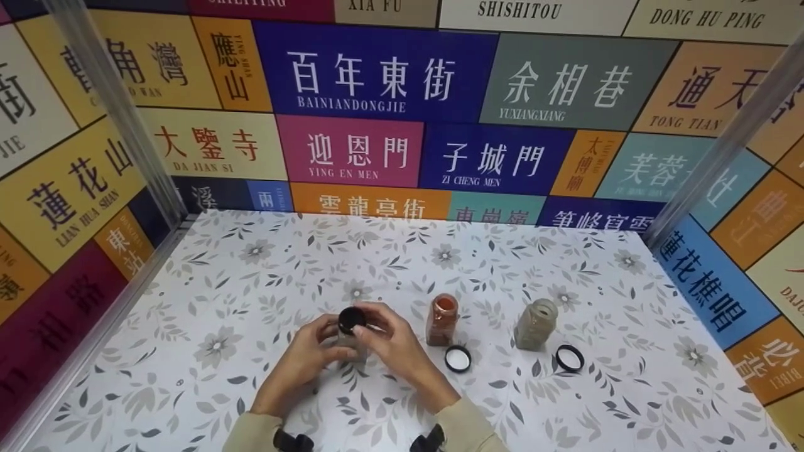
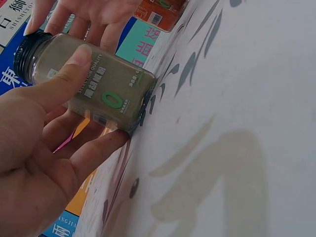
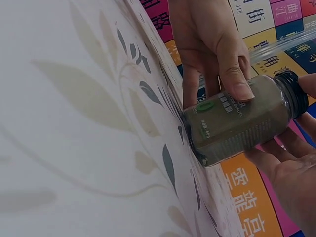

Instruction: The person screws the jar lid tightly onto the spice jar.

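Note:
My left hand (image 1: 304,351) grips the body of a square clear spice jar (image 2: 111,84) filled with grey-brown powder. A label with white print and a green ring runs down its side. On its neck sits a black ridged screw lid (image 1: 352,320), which my right hand (image 1: 399,342) holds between thumb and fingers. The jar stands upright, its base at the tabletop. To the right is a lidless jar of orange-red powder (image 1: 442,326), and farther right a lidless jar of grey-green powder (image 1: 536,328).
A black lid with a white inside (image 1: 458,359) lies in front of the orange-red jar. Another such lid (image 1: 570,358) lies by the grey-green one. White floral cloth (image 1: 251,282) covers the table, with colourful sign-patterned walls (image 1: 377,69) around the back and sides.

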`<state>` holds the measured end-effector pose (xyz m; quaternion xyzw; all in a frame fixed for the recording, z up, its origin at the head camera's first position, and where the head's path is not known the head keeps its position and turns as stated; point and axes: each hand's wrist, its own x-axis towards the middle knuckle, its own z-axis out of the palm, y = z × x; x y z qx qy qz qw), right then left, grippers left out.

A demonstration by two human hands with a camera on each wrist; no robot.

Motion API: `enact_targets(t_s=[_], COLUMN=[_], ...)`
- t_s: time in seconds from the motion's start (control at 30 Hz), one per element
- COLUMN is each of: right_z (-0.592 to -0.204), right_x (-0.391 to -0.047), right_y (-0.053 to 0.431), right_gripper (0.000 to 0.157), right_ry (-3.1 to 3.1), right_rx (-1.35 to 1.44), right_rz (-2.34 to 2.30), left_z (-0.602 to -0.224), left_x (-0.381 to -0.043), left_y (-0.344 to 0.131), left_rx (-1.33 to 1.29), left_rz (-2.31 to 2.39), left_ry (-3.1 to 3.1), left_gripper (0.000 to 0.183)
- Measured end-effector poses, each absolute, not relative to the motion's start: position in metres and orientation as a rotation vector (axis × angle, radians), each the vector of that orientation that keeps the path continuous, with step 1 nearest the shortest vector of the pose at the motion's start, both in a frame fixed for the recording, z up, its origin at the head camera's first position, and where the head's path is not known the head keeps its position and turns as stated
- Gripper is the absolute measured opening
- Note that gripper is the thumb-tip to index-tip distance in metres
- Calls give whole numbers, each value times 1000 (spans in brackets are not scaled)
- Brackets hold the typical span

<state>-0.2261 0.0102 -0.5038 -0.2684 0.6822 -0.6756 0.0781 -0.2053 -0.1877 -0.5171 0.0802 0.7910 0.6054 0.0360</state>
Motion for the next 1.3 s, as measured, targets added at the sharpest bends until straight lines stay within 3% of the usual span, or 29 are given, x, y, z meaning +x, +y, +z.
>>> enact_targets(t_s=[0.37, 0.67, 1.1, 1.3], right_z=[-505, -502, -504, -505], right_x=[-226, -226, -226, -225], right_y=[6, 12, 7, 10], right_gripper=[40, 53, 40, 54], right_ry=[2070, 2060, 2078, 2061], right_rx=[-728, -749, -745, -754], right_rz=[-2059, -1981, -2046, -2010], left_z=[-514, -514, -512, -515], left_x=[-205, -205, -205, -204], left_y=[-186, -186, -186, -186], left_rx=[243, 231, 256, 230], left_rz=[1861, 1832, 1851, 1872], left_ry=[2435, 2436, 2432, 2401], left_gripper=[58, 58, 55, 54])
